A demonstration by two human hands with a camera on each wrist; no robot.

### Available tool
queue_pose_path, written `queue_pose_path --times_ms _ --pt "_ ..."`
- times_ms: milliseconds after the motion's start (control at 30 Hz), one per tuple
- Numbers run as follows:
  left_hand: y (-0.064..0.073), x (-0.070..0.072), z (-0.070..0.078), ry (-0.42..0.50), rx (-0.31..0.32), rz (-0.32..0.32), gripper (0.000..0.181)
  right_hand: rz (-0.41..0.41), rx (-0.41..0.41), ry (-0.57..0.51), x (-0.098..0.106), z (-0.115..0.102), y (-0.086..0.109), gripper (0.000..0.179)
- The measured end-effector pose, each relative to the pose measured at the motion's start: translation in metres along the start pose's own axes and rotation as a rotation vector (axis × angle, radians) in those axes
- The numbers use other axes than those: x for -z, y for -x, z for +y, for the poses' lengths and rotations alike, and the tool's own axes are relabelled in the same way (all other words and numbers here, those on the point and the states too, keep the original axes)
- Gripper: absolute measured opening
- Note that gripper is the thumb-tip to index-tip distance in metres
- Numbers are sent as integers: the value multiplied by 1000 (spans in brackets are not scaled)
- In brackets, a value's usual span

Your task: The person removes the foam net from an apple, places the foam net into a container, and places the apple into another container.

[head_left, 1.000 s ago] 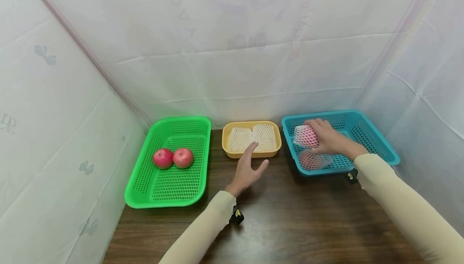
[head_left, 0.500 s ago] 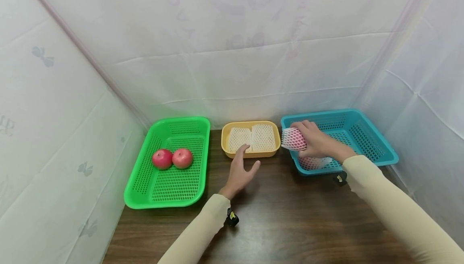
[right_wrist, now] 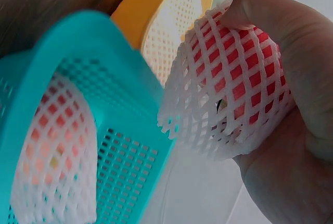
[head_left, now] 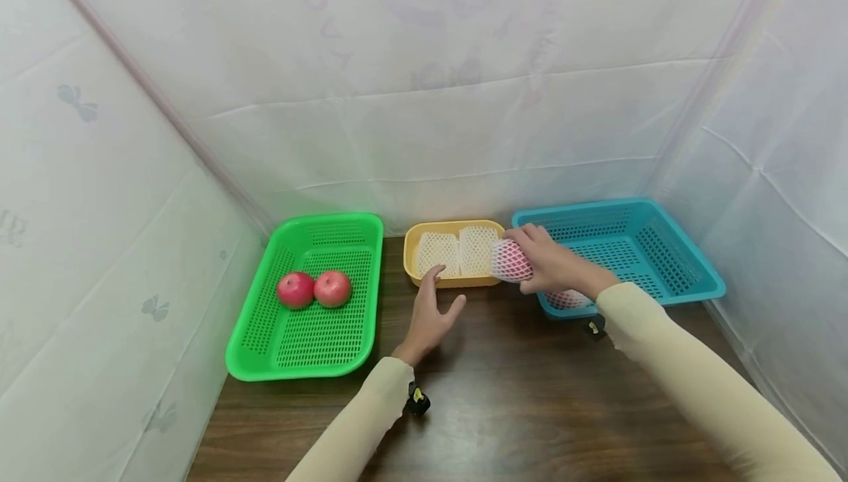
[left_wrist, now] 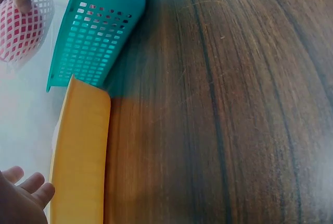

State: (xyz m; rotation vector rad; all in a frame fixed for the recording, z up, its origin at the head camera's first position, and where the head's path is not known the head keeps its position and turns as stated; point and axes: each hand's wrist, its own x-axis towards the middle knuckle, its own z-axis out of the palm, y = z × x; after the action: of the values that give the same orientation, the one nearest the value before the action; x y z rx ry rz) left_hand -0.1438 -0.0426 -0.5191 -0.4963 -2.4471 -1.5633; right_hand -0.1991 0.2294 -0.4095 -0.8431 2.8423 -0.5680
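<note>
My right hand [head_left: 545, 260] grips an apple in a white foam net [head_left: 511, 260], held up between the yellow tray and the blue basket. In the right wrist view the thumb presses on the netted apple [right_wrist: 234, 73], and the net's loose end flares past the fruit. My left hand [head_left: 427, 316] is in front of the yellow tray [head_left: 412, 246], fingers apart and holding nothing. Two flat white foam nets [head_left: 439, 252] lie side by side in that tray. Another netted apple [right_wrist: 54, 146] rests in the blue basket [head_left: 689, 261], partly hidden by my right hand in the head view.
A green basket [head_left: 248, 335] stands at the left with two bare red apples [head_left: 296, 290] touching each other. All the containers are on a dark wood table [head_left: 530, 408]. White curtains [head_left: 424, 136] hang behind and at both sides.
My right hand has carried the netted apple left, from over the blue basket to the right end of the yellow tray. The left hand has drifted slightly left and toward me.
</note>
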Motion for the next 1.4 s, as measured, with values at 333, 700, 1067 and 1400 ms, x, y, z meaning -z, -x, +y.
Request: queue_pose_path --times_ms 333,700,1067,1400 --pt "3 5 -1 -6 27 18 67 -19 48 14 -10 -20 -13 91" --pt "8 11 -3 -10 43 29 69 -56 68 28 -28 -32 -28 97" --pt "11 13 -9 -18 56 34 72 -70 66 16 -50 -41 -36 96" --pt "14 14 -11 -34 68 40 71 -76 55 5 -74 -46 -43 93"
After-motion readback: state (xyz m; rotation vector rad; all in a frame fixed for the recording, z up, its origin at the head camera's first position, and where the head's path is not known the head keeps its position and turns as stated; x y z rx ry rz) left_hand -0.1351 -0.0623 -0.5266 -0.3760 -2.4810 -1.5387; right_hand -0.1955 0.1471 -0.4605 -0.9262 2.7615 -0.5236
